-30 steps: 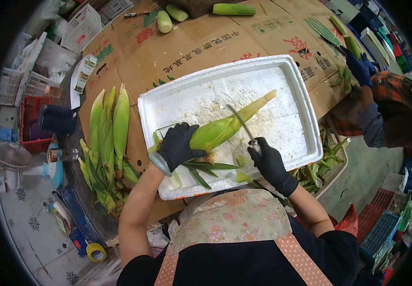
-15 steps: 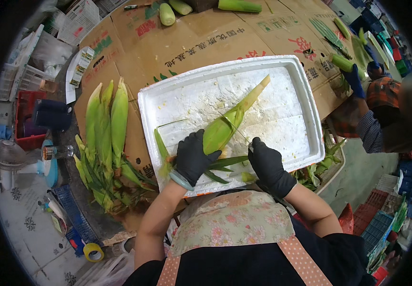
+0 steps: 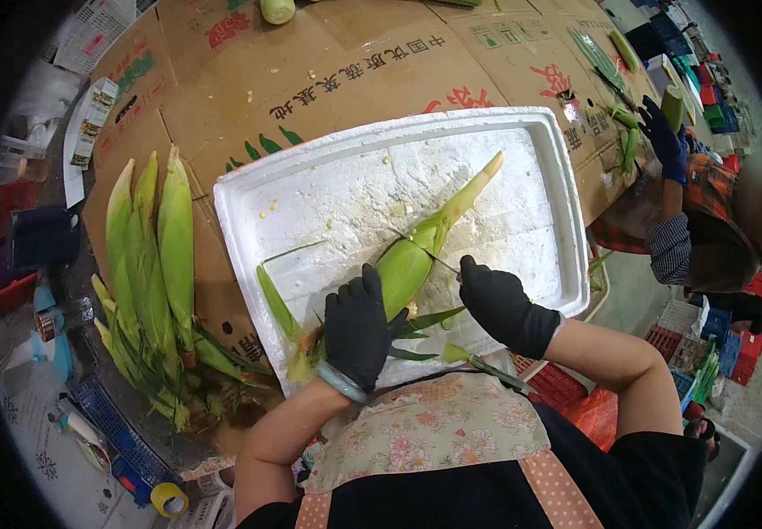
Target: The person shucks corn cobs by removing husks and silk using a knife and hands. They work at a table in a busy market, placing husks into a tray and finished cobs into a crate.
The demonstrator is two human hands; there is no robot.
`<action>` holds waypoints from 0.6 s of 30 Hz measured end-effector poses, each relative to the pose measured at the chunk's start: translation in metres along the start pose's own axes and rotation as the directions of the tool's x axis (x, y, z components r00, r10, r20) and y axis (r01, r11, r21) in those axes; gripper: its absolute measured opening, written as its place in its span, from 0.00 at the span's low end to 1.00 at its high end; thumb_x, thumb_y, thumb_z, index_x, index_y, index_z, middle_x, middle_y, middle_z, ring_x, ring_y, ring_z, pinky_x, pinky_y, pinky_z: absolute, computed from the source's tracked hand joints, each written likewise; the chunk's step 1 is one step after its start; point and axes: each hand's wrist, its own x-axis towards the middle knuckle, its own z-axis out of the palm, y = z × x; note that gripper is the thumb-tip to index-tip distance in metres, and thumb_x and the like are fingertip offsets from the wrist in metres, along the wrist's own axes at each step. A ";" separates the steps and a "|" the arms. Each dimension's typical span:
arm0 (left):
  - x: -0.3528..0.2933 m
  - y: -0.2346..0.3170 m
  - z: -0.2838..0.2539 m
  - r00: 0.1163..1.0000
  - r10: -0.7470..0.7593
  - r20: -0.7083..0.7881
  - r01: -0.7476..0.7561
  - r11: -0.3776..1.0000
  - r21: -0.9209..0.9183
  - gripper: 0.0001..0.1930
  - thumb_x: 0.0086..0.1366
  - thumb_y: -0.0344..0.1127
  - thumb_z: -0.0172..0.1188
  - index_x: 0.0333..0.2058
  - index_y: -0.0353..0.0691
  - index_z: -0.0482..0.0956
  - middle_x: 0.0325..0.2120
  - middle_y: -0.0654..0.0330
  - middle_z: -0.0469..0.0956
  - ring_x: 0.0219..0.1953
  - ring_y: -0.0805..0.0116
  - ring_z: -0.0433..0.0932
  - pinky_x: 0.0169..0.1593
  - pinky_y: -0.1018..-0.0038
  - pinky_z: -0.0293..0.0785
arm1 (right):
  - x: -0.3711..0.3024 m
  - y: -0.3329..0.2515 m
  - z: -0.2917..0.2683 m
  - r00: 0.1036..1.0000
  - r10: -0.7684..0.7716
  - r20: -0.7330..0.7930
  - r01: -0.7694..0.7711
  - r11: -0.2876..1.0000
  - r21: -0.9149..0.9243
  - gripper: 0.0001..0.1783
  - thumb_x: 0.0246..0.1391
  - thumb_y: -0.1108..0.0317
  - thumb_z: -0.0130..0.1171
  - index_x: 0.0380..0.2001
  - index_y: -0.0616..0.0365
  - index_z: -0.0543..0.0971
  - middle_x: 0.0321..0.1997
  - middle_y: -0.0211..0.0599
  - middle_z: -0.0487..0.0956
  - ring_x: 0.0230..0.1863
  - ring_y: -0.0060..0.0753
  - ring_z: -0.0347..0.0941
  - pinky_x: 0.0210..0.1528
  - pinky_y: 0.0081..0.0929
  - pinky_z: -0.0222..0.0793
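A green husked ear of corn (image 3: 405, 271) lies slantwise in a white foam tray (image 3: 513, 220), its pale tip pointing to the far right. My left hand (image 3: 354, 331), in a black glove, is closed round its lower end. My right hand (image 3: 506, 307), also black-gloved, grips a thin knife (image 3: 439, 263); the handle is mostly hidden in the fist. The blade lies across the husk, about midway along the ear. Loose husk leaves (image 3: 277, 304) and scraps lie in the tray by my left hand.
Several unhusked ears of corn (image 3: 174, 256) are piled left of the tray on a cardboard-covered table (image 3: 310, 62). At the far right another person's blue-gloved hand (image 3: 663, 137) is beside a green ear. Yellow tape (image 3: 169, 500) and a blue basket (image 3: 125, 432) are at lower left.
The view has shifted, so tray and pile sit further left. The knife's blade now lies flatter across the husk. Both hands keep their grips. The other person's blue glove has risen and spread its fingers.
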 end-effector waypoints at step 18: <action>0.016 -0.045 0.015 0.997 0.056 0.054 -0.001 0.694 -0.720 0.32 0.46 0.46 0.65 0.46 0.33 0.64 0.36 0.47 0.70 0.38 0.51 0.69 0.42 0.62 0.66 | 0.039 -0.001 0.015 0.982 0.029 0.184 -0.029 1.000 -0.006 0.10 0.47 0.73 0.46 0.34 0.62 0.64 0.24 0.48 0.73 0.23 0.48 0.73 0.22 0.39 0.67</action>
